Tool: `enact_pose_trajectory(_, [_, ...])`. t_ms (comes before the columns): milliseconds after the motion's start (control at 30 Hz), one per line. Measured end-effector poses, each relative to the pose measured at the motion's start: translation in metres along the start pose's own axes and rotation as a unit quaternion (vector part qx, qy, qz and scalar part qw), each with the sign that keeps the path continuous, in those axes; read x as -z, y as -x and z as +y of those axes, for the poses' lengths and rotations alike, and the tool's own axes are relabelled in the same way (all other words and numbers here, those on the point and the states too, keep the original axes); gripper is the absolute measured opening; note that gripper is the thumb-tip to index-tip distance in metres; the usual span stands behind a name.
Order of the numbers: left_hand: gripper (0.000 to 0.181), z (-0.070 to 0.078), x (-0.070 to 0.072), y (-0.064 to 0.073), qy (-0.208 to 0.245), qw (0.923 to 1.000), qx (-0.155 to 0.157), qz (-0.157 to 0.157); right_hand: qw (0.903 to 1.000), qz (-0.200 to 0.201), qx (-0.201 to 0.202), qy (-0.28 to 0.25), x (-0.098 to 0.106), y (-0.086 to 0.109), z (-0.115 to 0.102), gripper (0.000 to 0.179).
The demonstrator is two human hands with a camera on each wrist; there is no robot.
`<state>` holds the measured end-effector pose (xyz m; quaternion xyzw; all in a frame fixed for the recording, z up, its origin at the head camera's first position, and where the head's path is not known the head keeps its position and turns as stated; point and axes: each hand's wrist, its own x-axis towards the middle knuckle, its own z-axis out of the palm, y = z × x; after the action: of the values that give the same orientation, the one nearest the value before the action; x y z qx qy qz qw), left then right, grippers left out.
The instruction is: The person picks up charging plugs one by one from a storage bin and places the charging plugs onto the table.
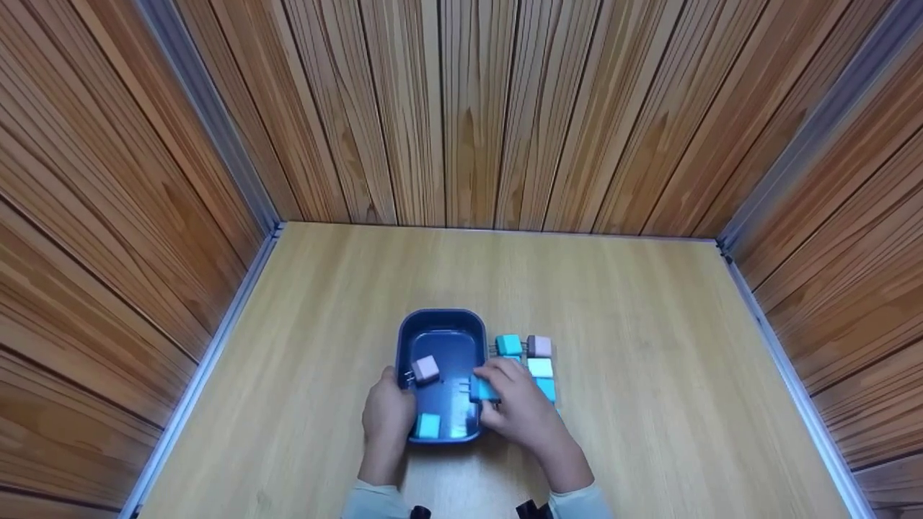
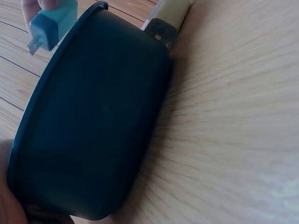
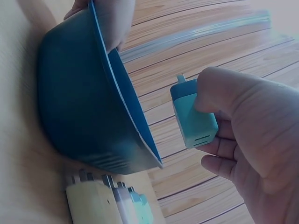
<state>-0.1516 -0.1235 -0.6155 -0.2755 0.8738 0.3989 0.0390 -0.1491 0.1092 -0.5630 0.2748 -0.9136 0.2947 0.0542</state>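
Note:
A dark blue plastic bin stands on the table, its left rim gripped by my left hand. Between thumb and fingers, my right hand pinches a teal plug-in charger above the bin's right rim, prongs pointing over the bin. Inside the bin lie a pink charger, toward the left wall, and another teal charger near the front. The left wrist view shows the bin's outer wall with the held charger beyond its rim.
Right of the bin, several chargers lie in rows, among them a teal one, a pink one and a pale mint one; my right hand partly covers them. Wood-panelled walls enclose the wooden table at the back and both sides.

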Motion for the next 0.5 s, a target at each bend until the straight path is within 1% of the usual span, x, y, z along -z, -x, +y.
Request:
enact_pose_trajectory(100, [0.039,-0.002,0.0,0.0,-0.006,0.9998,-0.014,0.009,0.9994,0.029,0.014,0.009,0.003,0.006,0.002,0.047])
enact_pose_trajectory(200, [0.037,-0.003,0.0,0.0,-0.013,0.9993,-0.026,0.021,0.9985,0.048,0.022,0.016,0.006,0.01,0.005,0.049])
enact_pose_trajectory(267, [0.037,-0.003,0.0,0.0,-0.009,0.9994,-0.025,0.021,0.9982,0.054,0.02,0.019,0.008,0.013,0.008,0.051])
enact_pose_trajectory(367, [0.037,-0.003,0.0,-0.001,-0.004,0.9998,-0.014,0.013,0.998,0.06,0.01,0.02,0.012,0.018,0.013,0.054])
enact_pose_trajectory(500, [0.038,-0.002,0.0,-0.001,-0.005,0.9999,-0.006,0.007,0.9976,0.065,-0.003,0.024,0.019,0.026,0.019,0.055])
